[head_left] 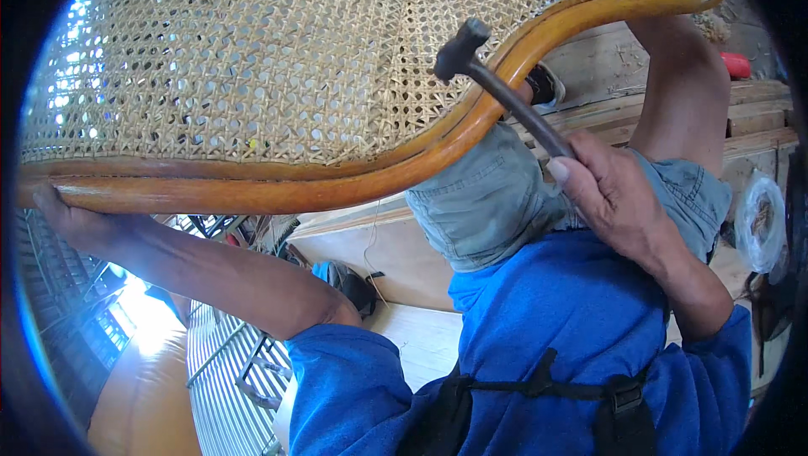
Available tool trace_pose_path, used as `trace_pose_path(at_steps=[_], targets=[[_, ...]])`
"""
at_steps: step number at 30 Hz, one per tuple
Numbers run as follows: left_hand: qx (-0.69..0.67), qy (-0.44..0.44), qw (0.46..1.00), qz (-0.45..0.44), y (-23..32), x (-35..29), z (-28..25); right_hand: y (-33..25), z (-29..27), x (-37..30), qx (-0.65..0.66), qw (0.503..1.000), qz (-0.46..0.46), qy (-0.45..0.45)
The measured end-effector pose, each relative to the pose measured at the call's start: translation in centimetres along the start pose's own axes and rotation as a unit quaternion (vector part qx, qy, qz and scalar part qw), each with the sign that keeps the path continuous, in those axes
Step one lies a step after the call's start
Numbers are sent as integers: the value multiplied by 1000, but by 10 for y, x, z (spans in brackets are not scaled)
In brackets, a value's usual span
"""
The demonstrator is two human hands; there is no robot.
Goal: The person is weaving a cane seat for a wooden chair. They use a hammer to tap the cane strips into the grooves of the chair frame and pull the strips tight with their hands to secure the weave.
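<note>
A woven cane panel [278, 60] spans the upper part of the head view, edged by a curved, glossy brown wooden frame [252, 195]. At the far left, my left hand [63, 213] grips this frame from below, its fingers partly hidden behind the wood. My right hand [610, 195] is closed around the handle of a dark metal hammer [528, 115]. The hammer's head [461, 50] is over the cane near the frame's inward curve, and its handle crosses above the frame. Whether the head touches the cane, I cannot tell.
My bent legs in grey-green shorts [497, 195] are below the panel. Wooden planks [749, 115] lie to the right, near a red object [736, 65] and a clear plastic bag [760, 220]. A tan rounded surface [143, 380] and metal slats [219, 355] are at lower left.
</note>
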State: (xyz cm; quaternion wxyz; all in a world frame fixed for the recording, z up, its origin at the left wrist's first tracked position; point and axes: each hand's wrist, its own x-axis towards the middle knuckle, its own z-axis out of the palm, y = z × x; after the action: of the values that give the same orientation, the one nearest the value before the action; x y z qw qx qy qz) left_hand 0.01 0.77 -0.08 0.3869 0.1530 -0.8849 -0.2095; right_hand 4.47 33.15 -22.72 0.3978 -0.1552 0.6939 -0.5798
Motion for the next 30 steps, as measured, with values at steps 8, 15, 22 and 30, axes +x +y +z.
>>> trace_pose_path(at_steps=[8, 15, 22, 30], targets=[[18, 8, 1000, -2, 0, -2, 0, 1, 2, 2, -1, 999, 21, -24], [-6, 13, 1000, 7, 10, -11, 12, 4, 3, 3, -23, 998, 29, -57], [-9, 18, 1000, 12, 2, -5, 2, 11, 8, 5, -57, 996, 21, -60], [-21, 8, 1000, -14, 3, -5, 3, 17, 9, 7, -94, 994, 16, -54]])
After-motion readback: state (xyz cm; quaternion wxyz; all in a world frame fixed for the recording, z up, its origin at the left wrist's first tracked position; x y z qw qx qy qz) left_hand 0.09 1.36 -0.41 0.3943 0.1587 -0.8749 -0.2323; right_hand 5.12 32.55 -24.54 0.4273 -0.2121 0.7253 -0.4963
